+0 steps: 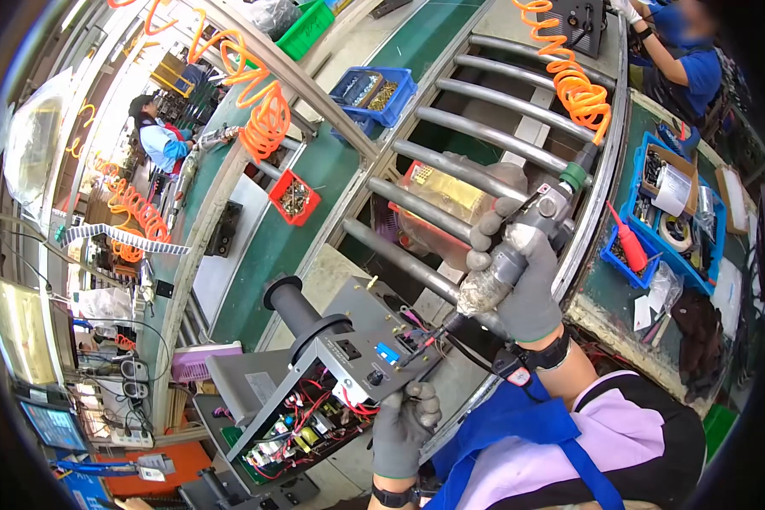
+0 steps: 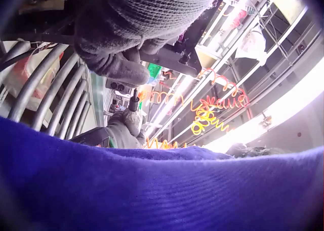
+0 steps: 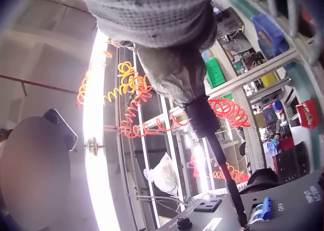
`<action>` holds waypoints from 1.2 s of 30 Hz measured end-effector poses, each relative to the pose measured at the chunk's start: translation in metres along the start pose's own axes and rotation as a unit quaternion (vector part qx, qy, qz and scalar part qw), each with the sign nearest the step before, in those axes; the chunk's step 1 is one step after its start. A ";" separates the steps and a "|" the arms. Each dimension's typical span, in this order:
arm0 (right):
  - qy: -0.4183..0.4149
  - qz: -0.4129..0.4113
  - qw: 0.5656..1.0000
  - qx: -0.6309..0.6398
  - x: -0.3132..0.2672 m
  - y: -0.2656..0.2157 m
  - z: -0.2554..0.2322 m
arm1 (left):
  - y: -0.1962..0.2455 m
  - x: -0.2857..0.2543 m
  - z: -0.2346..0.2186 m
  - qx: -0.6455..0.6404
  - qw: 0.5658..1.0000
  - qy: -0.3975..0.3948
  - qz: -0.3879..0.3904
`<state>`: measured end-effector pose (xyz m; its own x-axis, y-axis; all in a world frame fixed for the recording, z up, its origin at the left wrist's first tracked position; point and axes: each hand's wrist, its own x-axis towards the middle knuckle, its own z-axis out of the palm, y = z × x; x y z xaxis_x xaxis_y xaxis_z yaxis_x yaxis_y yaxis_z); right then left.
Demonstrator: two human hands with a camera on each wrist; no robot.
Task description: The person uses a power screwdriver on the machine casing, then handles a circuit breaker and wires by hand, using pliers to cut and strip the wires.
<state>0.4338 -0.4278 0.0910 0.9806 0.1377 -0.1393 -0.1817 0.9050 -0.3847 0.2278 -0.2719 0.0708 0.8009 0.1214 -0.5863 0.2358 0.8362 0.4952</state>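
Observation:
My gloved right hand (image 1: 531, 297) grips an air screwdriver (image 1: 551, 208), whose front is wrapped in clear plastic. Its long bit reaches down beside a blue rocker switch (image 3: 262, 211) on the grey panel (image 1: 348, 361) of an open electrical unit. Wires and a circuit board (image 1: 302, 438) show inside the casing. At the panel's near corner is my gloved left hand (image 1: 402, 433), fingers curled against the edge. A black cylinder (image 1: 293, 306) with a wide flange stands out from the unit's far side. In the left wrist view, the left glove (image 2: 136, 28) covers much of the panel.
Metal rollers (image 1: 476, 127) run beyond the unit, with a bagged yellow part (image 1: 446, 200) beneath. At right, a blue tray (image 1: 680, 212) holds tools and a red bottle (image 1: 629, 246). Orange coiled hose (image 1: 582, 93) hangs overhead. Another person (image 1: 684, 55) works at far right.

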 end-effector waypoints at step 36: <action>0.036 0.035 0.999 0.014 0.028 0.027 -0.016 | 0.010 -0.001 -0.002 0.073 0.997 0.002 -0.006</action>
<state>0.4554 -0.4059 0.0620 0.9577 0.1728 -0.2303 -0.2465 0.9052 -0.3461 0.2279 -0.2623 0.0754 0.7961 0.1146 -0.5943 0.3227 0.7503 0.5770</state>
